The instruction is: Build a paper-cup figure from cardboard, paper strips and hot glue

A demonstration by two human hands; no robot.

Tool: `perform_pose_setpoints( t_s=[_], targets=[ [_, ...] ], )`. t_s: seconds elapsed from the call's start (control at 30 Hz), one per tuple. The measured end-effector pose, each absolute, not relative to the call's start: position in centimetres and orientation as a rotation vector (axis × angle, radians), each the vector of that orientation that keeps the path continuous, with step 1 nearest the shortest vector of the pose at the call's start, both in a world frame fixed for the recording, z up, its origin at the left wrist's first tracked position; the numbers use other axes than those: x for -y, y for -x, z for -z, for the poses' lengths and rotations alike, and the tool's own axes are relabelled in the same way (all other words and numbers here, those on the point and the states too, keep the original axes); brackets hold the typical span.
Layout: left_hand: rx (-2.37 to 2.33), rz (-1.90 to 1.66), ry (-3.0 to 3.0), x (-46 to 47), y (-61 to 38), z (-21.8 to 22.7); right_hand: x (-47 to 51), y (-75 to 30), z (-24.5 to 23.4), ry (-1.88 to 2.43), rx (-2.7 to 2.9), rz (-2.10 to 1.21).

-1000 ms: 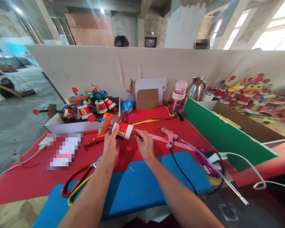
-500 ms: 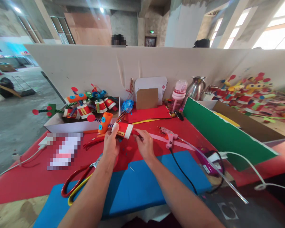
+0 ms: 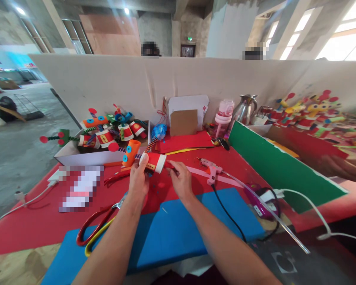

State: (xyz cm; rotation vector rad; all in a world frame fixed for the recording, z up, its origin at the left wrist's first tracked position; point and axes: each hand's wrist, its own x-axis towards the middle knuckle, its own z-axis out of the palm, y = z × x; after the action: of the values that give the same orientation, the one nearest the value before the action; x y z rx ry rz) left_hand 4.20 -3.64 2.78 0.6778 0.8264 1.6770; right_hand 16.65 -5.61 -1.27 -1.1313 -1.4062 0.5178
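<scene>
My left hand (image 3: 139, 180) is closed around a red paper cup (image 3: 154, 162) with a white rim, tipped on its side, its rim facing right. A coiled striped pipe cleaner (image 3: 151, 146) rises from the cup. Beside the cup's left end, an orange paper tube (image 3: 131, 152) carries blue round eyes and a red disc on a coil. My right hand (image 3: 180, 179) is at the cup's rim, its thumb and forefinger slightly apart; I make out nothing between them. Red-and-yellow-handled scissors (image 3: 99, 227) lie by my left forearm.
A pink glue gun (image 3: 212, 170) with a clear glue stick lies to the right. Finished cup toys fill a white box (image 3: 101, 158) at the left. A green-sided box (image 3: 281, 168) stands right; another person's hand (image 3: 344, 168) is behind it by a red sheet (image 3: 314, 142).
My left hand and the cup stay put. My right fingers have shifted slightly at the rim. Another person's hand and a red sheet have come in over the box at the right.
</scene>
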Motion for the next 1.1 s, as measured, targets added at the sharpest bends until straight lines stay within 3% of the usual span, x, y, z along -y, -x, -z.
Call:
perform_pose_setpoints(
  t_s=[1.1],
  targets=[
    [-0.862,-1.736,-0.656,3.6,-3.2,-4.0,6.1,-16.6,0.3,1.156,1.336,-0.468]
  ],
)
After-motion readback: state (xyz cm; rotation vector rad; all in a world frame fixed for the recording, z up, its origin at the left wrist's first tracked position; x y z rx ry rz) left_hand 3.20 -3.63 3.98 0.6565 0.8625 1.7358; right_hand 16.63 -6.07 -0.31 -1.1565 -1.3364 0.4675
